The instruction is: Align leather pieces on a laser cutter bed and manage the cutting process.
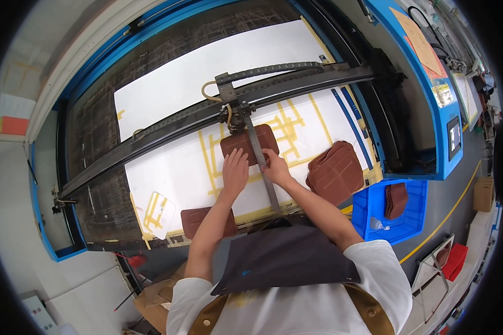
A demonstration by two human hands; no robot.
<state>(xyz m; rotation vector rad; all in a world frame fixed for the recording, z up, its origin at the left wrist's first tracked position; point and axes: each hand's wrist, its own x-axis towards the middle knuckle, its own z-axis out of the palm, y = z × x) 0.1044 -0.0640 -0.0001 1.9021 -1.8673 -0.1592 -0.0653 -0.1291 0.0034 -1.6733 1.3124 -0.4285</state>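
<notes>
A brown leather panel point(234, 144) with rounded corners lies on the white sheet under the machine's cutting head point(237, 117). Across it, a long metal ruler point(269, 190) runs from near the head toward the bed's front edge. My left hand point(236, 170) rests flat on the panel's lower left, fingers stretched out. At the panel's right edge, my right hand point(276, 167) has its thumb and fingers closed at the ruler; the exact grip is partly hidden. To the right sits a stack of brown leather panels point(335, 173). More brown leather pieces point(198, 222) lie under my left forearm.
A dark gantry beam point(173, 124) crosses the bed just beyond my hands. Yellow tape strips point(288, 131) mark the white sheet. A white template with tape point(159, 215) lies at left. Below the bed's right edge, a blue crate point(388, 231) holds brown pieces and a clear bottle.
</notes>
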